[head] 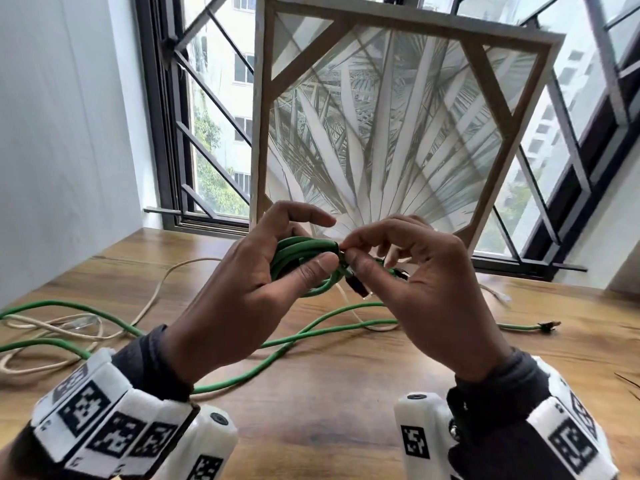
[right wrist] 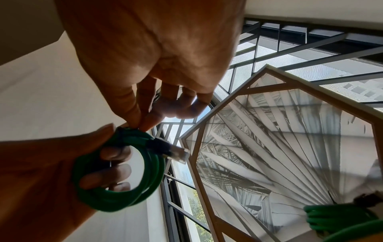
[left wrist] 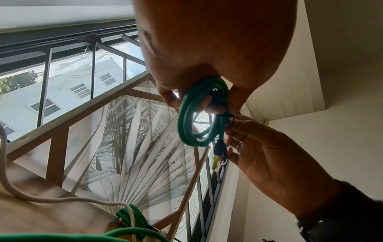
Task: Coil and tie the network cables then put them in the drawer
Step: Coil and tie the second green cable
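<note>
A small coil of green network cable [head: 298, 249] is held above the wooden table [head: 346, 393]. My left hand [head: 308, 268] grips it, thumb on the front and fingers passed through the loop [left wrist: 205, 104]. My right hand [head: 346, 254] pinches a dark tie [left wrist: 231, 121] at the coil's right side with thumb and forefinger [right wrist: 138, 126]. The coil's dark plug [head: 358, 287] hangs free below the pinch, its clear tip [right wrist: 180, 153] pointing away. No drawer is in view.
A long loose green cable [head: 311, 334] and a cream cable [head: 156, 296] sprawl across the table. Another green coil [right wrist: 331, 217] lies at the foot of a framed palm-leaf picture [head: 398, 133], which leans against the barred window [head: 207, 133].
</note>
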Motion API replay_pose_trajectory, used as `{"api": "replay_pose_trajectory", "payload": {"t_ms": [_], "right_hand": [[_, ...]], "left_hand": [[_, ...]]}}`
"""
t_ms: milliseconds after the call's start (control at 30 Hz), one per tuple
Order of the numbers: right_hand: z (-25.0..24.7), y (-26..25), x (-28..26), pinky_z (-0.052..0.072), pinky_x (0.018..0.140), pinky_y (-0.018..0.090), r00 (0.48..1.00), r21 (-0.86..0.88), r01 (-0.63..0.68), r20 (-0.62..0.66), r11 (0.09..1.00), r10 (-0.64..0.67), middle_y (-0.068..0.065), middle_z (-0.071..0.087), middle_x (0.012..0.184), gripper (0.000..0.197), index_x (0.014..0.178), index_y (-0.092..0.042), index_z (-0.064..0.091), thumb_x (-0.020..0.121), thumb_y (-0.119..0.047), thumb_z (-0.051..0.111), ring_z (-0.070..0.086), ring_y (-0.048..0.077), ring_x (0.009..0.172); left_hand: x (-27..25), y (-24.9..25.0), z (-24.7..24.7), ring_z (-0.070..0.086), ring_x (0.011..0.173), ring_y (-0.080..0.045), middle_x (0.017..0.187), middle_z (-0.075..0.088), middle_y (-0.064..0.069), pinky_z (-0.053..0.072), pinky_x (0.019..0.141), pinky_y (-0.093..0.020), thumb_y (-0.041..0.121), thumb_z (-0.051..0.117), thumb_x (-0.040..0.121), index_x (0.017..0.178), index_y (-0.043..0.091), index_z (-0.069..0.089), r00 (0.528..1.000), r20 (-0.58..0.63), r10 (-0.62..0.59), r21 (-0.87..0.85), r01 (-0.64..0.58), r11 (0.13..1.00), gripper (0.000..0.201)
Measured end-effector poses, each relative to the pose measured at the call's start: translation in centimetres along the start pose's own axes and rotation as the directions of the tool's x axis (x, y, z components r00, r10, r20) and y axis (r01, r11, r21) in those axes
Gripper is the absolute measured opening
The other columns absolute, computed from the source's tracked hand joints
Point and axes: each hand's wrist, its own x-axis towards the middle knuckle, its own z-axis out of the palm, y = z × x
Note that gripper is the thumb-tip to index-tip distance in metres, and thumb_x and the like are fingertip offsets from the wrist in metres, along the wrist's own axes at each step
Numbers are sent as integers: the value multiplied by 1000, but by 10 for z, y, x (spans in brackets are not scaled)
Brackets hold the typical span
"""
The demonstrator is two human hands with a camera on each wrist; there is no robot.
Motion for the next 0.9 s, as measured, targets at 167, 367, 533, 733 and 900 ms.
{"api": "replay_pose_trajectory", "payload": {"t_ms": [167, 367, 533, 733, 900], "right_hand": [[2, 0, -1, 47, 71, 27, 1000, -5, -12, 9, 1000, 12, -17, 67, 85, 12, 89, -30, 76, 88, -19, 80, 58, 15, 85], [7, 3, -2, 49, 68, 31, 997, 73, -79, -9, 994, 80, -14, 69, 83, 12, 94, -30, 76, 90, -19, 80, 59, 12, 74], [7, 1, -2, 48, 75, 22, 998, -92, -9, -55, 996, 4, -17, 67, 92, 18, 109, -27, 75, 93, -19, 77, 59, 12, 86], [11, 2, -2, 44, 81, 21, 999, -156, 23, -39, 987, -30, -14, 65, 97, 24, 120, -22, 70, 96, -17, 72, 56, 10, 96], [11, 4, -2, 41, 84, 19, 999, -187, 39, 11, 982, -38, -14, 64, 100, 28, 125, -21, 67, 97, -16, 69, 53, 6, 97]], "left_hand": [[0, 0, 0, 66, 79, -16, 89, 64, 0, 56, 75, -36, 33, 68, 93, 122, 36, 62, 1000, 2, -27, 19, 27, 999, 30], [1, -2, -1, 64, 83, -24, 92, 63, -3, 55, 80, -47, 29, 64, 95, 123, 36, 61, 999, 4, -40, 3, 40, 999, 29], [1, -5, 1, 62, 93, -34, 99, 62, -7, 53, 90, -62, 22, 60, 96, 126, 39, 59, 998, 41, -54, -26, 56, 998, 34], [0, -5, 0, 65, 96, -26, 102, 65, -3, 55, 91, -56, 24, 60, 96, 126, 42, 57, 998, 30, -52, -3, 52, 999, 35], [0, -5, 0, 61, 88, -24, 96, 61, -1, 54, 85, -53, 25, 59, 97, 126, 42, 55, 999, 33, -37, 36, 36, 999, 35]]}}
